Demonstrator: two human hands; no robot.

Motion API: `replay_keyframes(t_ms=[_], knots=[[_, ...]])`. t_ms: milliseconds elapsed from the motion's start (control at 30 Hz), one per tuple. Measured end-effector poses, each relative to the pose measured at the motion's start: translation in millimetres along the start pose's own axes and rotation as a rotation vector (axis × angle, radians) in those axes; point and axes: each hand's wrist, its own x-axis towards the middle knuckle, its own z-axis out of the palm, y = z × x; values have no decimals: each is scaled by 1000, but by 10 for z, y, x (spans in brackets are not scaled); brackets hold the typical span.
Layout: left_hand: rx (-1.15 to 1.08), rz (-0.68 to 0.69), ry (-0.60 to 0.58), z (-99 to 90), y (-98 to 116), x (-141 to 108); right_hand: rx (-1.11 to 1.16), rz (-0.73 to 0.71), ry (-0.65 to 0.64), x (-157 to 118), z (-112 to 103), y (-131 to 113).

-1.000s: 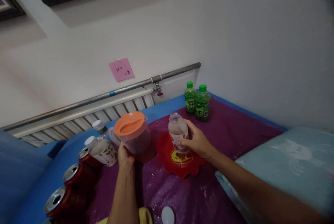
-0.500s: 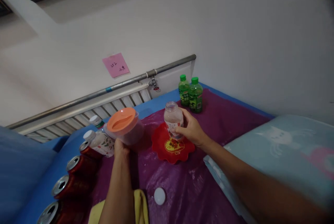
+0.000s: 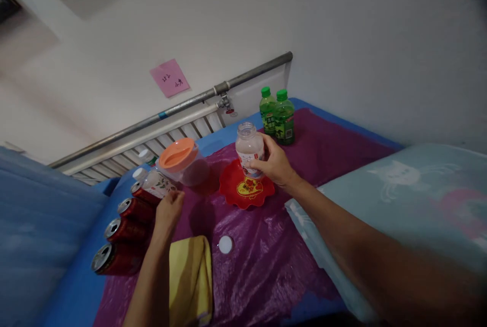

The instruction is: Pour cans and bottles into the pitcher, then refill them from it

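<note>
My right hand (image 3: 274,162) is wrapped round a clear, uncapped plastic bottle (image 3: 249,145) with a printed label. It holds the bottle upright above a red scalloped plate (image 3: 232,195) with a yellow design. My left hand (image 3: 169,211) has its fingers curled together with nothing visible in them. It is in front of a white-capped bottle (image 3: 155,181), and I cannot tell whether they touch. Behind it and to its right stands a clear pitcher (image 3: 194,170) with an orange lid (image 3: 177,155). A loose white cap (image 3: 225,244) lies on the purple sheet (image 3: 258,251).
Several opened red cans (image 3: 127,258) line the left side. A folded yellow cloth (image 3: 190,279) lies near the front. Two green bottles (image 3: 284,119) stand at the back, with a light-blue patterned cushion (image 3: 365,200) on the right. A radiator (image 3: 186,134) and pipe run along the wall.
My left hand has come away from the pitcher, toward me and left. My right hand still holds the uncapped bottle over the plate. The view has tilted down, showing more of the yellow cloth.
</note>
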Motion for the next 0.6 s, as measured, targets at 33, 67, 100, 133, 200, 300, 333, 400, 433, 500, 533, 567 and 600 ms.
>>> replay_keyframes(t_ms=[33, 67, 100, 133, 200, 300, 333, 400, 433, 500, 533, 567, 600], knots=[[59, 48, -80, 26, -46, -192, 6, -6, 3, 5, -9, 4], [108, 98, -171, 80, -91, -381, 12, -12, 6, 10, -14, 11], [153, 142, -254, 153, -133, -555, 16, -17, 8, 13, -17, 19], [194, 183, -325, 237, -173, -705, 16, -21, 7, 14, -17, 27], [263, 240, -388, 397, -239, -903, -7, -16, -5, 6, -14, 34], [301, 279, -374, 494, -268, -945, -77, -5, -33, -32, -8, 9], [288, 284, -356, 479, -241, -911, -101, -8, -42, -52, -4, -9], [217, 293, -309, 400, -104, -820, -133, -20, -69, -102, 16, -51], [170, 304, -281, 350, 8, -777, -155, -27, -90, -132, 31, -71], [23, 334, -218, 267, 296, -718, -248, -63, -155, -194, 68, -100], [-67, 349, -188, 245, 455, -701, -302, -87, -189, -223, 87, -108], [-189, 355, -160, 239, 611, -689, -354, -114, -222, -249, 104, -110], [-292, 357, -147, 247, 751, -681, -399, -143, -254, -271, 118, -108]])
